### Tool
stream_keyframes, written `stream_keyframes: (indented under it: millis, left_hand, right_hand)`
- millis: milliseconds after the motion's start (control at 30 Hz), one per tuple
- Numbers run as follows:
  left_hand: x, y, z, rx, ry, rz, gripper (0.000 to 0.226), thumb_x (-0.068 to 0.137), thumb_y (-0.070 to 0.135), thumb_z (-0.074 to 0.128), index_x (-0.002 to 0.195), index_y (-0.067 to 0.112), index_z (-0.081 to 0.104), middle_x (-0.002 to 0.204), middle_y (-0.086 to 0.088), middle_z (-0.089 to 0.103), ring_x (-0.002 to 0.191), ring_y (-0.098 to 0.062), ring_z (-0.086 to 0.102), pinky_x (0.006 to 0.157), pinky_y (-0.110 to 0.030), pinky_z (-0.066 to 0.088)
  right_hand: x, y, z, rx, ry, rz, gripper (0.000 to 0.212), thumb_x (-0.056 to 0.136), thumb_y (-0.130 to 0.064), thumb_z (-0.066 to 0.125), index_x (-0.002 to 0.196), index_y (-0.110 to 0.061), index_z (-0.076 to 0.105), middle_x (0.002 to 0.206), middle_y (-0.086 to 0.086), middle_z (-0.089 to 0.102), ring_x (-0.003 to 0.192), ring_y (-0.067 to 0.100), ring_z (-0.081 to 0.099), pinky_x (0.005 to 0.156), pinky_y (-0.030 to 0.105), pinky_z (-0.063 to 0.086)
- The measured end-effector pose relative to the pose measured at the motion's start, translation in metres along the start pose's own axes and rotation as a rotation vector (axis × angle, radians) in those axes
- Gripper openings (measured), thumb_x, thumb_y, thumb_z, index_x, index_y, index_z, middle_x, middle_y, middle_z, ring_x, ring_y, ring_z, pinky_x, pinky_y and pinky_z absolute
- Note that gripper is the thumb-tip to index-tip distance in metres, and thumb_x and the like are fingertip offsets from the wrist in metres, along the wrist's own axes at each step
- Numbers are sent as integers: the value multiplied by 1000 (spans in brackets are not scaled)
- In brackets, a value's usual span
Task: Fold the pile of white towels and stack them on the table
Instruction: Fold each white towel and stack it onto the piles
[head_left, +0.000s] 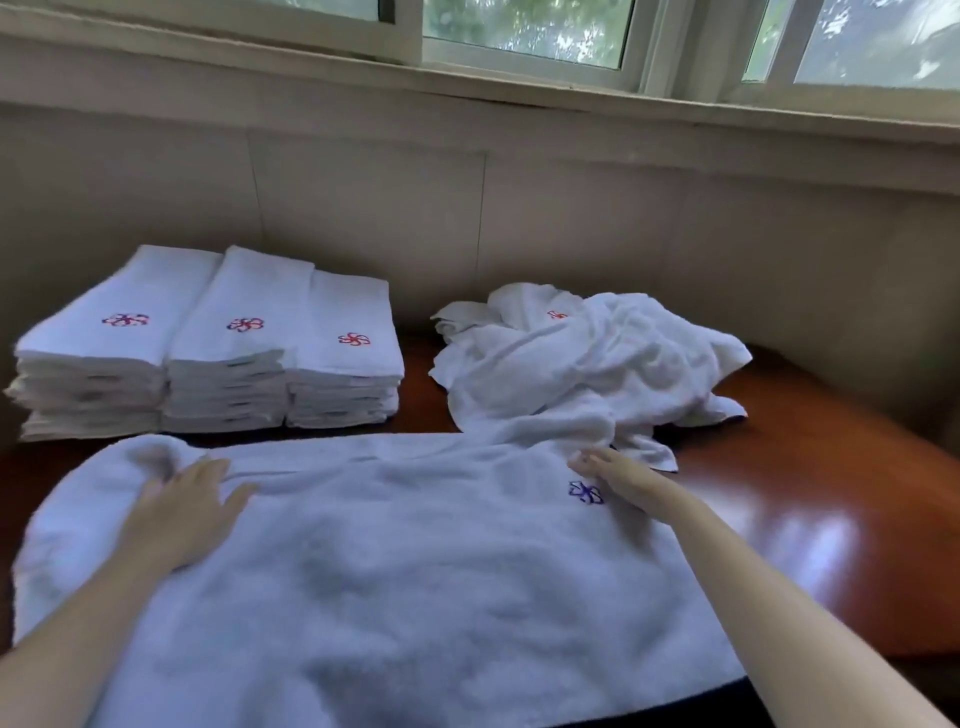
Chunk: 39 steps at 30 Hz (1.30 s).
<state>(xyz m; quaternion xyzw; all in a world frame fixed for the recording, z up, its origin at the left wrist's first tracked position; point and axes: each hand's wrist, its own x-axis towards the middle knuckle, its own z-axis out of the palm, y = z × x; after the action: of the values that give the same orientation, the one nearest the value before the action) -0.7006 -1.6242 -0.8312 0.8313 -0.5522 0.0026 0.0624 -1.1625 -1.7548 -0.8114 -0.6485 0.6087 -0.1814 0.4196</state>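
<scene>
A white towel (395, 561) with a small purple emblem lies spread flat across the near part of the table. My left hand (182, 509) rests flat on its far left part, fingers straight. My right hand (618, 478) lies on its far right corner beside the emblem, fingers stretched out. A crumpled pile of white towels (582, 358) sits at the back right, touching the spread towel's far edge. Three stacks of folded towels (208, 353) with red emblems stand side by side at the back left.
The table (810, 499) is glossy reddish-brown wood with bare surface to the right of the spread towel. A beige wall (519, 218) rises right behind the towels, under a window sill. The table's near edge runs below the towel.
</scene>
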Motion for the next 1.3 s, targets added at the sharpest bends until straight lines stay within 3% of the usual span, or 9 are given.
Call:
stream_keyframes:
  millis: [100,333,467,567,667,800,933,1100,1300]
  left_hand:
    - [2,2,4,2,48,-12,51,99,47,33,140,17,38,150,-2,38,132,-26,41,106,-38,26]
    - [-1,1,3,8,76,-9,49,98,46,36,137,17,42,145,-4,44,127,-27,47,103,-39,31]
    - [-2,-1,5,18,98,-2,46,97,45,39,133,17,45,140,-5,48,124,-28,49,102,-41,32]
    - [-1,0,4,3,109,-17,43,97,43,42,133,19,46,135,-11,51,121,-32,50,100,-43,35]
    - [-5,4,4,-76,153,-31,44,96,23,48,139,17,46,123,-18,51,109,-38,51,88,-44,42]
    - [-14,8,1,-267,295,-25,50,81,-12,50,129,0,56,109,-23,51,102,-40,46,81,-47,43]
    - [-25,-1,-8,-380,561,56,50,58,-34,53,101,-13,68,88,-31,52,77,-47,56,58,-45,48]
    - [-9,-30,-27,-529,635,-90,25,80,-17,53,101,-9,63,105,-28,51,85,-42,55,64,-41,41]
    - [31,-24,-133,-840,749,3,15,93,6,53,83,8,41,68,2,40,75,-24,43,63,-34,30]
  right_hand:
    - [1,16,-7,-298,-4,-62,69,93,-24,59,150,-24,21,152,0,31,136,14,32,102,14,28]
    - [0,28,-17,-270,-106,-3,97,78,-30,76,151,-35,12,159,-7,8,145,20,15,117,38,23]
    - [-1,22,-14,-242,-100,31,92,80,-19,74,151,-32,17,160,-2,3,146,22,12,113,37,29]
    - [-4,-1,-5,-357,-82,32,70,83,-7,63,145,-24,35,150,1,31,124,18,41,90,24,40]
    - [4,-46,24,-527,129,-166,51,84,0,45,132,-15,48,133,8,51,115,22,50,86,27,44]
    - [32,-97,93,-657,193,-391,63,84,2,49,143,-18,35,146,3,36,118,26,50,83,31,46]
    - [59,-125,126,-1013,59,-280,60,91,-21,52,146,-27,27,144,2,37,125,31,42,93,44,44]
    - [56,-143,103,-1163,-42,-99,41,84,-13,49,126,-14,45,98,4,56,83,24,58,65,32,45]
    - [24,-167,10,-583,647,-357,20,87,-5,45,105,-1,53,111,24,57,102,40,56,78,40,44]
